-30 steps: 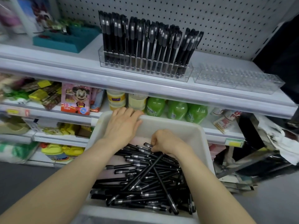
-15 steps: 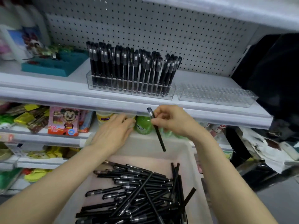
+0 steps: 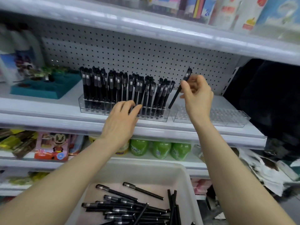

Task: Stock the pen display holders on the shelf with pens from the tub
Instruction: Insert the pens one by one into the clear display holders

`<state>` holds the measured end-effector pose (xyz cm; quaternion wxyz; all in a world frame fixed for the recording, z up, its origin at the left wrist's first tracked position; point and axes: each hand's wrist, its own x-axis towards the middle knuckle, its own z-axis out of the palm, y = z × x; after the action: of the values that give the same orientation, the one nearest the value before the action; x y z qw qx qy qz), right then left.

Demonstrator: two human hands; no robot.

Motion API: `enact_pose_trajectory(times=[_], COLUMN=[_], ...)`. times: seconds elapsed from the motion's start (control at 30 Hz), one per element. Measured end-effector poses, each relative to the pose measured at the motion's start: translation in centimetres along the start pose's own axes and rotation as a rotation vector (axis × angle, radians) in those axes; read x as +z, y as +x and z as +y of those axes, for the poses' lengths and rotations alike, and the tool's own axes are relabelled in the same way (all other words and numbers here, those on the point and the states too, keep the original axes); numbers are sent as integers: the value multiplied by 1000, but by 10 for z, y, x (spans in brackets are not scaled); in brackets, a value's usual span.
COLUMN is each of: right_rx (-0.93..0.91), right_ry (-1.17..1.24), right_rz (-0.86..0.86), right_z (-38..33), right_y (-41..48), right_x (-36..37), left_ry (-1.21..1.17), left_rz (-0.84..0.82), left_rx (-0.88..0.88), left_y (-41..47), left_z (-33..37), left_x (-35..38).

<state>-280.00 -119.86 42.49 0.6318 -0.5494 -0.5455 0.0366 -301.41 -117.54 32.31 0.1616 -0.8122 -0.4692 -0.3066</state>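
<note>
My right hand (image 3: 197,93) pinches a black pen (image 3: 176,95), tilted, its lower tip at the right end of the left clear holder (image 3: 97,109). That holder stands on the shelf, packed with upright black pens (image 3: 113,85). My left hand (image 3: 121,120) rests with straight fingers against the holder's front, touching the pens there. A second clear holder (image 3: 227,116) to the right holds no pens. Below, the white tub (image 3: 146,169) contains several loose black pens (image 3: 129,207).
A teal tray (image 3: 47,88) sits at the shelf's left, in front of a pegboard back wall (image 3: 138,52). Green bottles (image 3: 159,149) and boxed goods fill the shelf below. A dark bag (image 3: 272,98) hangs on the right. Another shelf edge (image 3: 162,31) runs overhead.
My right hand lifted one pen out of the tub up to the holder. My left hand left the tub's rim and moved up onto the holder's front. The view tilted upward.
</note>
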Motion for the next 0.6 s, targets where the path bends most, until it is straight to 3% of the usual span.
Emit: enact_pose_trajectory(times=[0.13,0.37,0.6], right_rx=[37,100,49], right_ry=[20,-149,-254], right_rz=[-15,-168,-208], right_z=[11,29,31], right_y=[3,-9,-18], right_x=[16,30,32], left_ry=[-9,7,10], left_rz=[18,20,40], left_rx=[-9,-6,-5], left_y=[-1,-3,-3], left_z=[0,-2,0], left_x=[5,8,10])
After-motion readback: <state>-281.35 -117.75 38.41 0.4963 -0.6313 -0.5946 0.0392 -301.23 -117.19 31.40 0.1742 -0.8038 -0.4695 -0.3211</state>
